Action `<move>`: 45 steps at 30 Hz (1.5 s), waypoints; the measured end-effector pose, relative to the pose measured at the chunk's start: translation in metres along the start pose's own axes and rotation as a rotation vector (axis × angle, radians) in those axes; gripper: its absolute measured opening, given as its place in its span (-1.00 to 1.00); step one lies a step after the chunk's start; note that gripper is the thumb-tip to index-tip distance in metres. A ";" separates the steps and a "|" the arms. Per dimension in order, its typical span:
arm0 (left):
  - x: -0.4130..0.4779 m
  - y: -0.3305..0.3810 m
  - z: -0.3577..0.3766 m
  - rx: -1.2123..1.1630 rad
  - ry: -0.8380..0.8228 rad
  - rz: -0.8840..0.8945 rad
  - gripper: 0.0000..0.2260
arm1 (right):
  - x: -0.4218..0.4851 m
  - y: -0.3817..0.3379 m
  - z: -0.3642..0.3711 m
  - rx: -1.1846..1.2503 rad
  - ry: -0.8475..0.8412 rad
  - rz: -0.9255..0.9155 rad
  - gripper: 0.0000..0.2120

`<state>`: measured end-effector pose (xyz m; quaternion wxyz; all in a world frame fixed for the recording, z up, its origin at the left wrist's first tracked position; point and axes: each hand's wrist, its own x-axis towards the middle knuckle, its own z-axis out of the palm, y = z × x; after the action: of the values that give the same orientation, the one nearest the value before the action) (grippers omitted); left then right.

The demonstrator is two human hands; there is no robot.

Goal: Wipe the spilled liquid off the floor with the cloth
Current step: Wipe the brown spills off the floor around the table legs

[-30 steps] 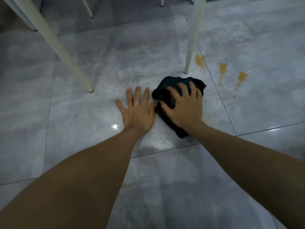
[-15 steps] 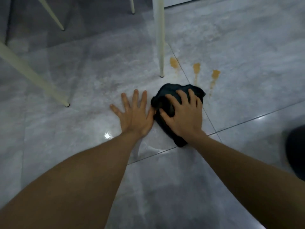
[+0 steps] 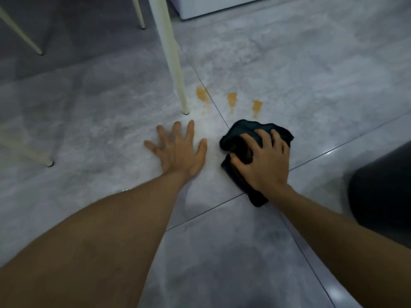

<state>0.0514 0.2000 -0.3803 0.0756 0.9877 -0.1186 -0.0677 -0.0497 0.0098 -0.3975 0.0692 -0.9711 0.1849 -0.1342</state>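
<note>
Three orange-brown patches of spilled liquid (image 3: 231,101) lie in a row on the grey tiled floor (image 3: 289,70), just beyond my hands. A dark crumpled cloth (image 3: 246,132) rests on the floor right below the rightmost patch. My right hand (image 3: 263,162) presses down on the cloth with its fingers curled into the fabric. My left hand (image 3: 179,152) lies flat on the bare tile to the left of the cloth, fingers spread, holding nothing. Part of the cloth is hidden under my right hand.
A cream table leg (image 3: 172,56) stands just left of the leftmost patch. More thin cream legs (image 3: 22,36) stand at the left and back. A white box edge (image 3: 213,7) is at the top. A dark rounded object (image 3: 382,185) sits at the right edge.
My right hand has slid the cloth to the right, away from my left hand, and closer under the patches. The view has shifted so the table leg now stands left of the spill.
</note>
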 end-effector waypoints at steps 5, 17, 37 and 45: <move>0.020 0.019 0.003 0.026 -0.105 0.173 -0.36 | 0.042 0.013 0.006 -0.014 -0.001 0.156 -0.32; 0.030 0.021 0.010 0.076 0.034 0.154 -0.46 | 0.088 0.027 0.017 -0.029 0.032 0.140 -0.31; 0.011 -0.011 0.020 -0.002 0.115 -0.114 -0.39 | 0.172 -0.113 0.064 0.049 -0.111 -0.073 -0.30; 0.009 -0.012 0.022 0.016 0.125 -0.080 -0.42 | 0.196 -0.101 0.066 0.064 -0.076 -0.029 -0.31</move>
<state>0.0594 0.2062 -0.4053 0.0721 0.9946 -0.0745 -0.0078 0.1793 0.0344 -0.3963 0.1054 -0.9754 0.1636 -0.1039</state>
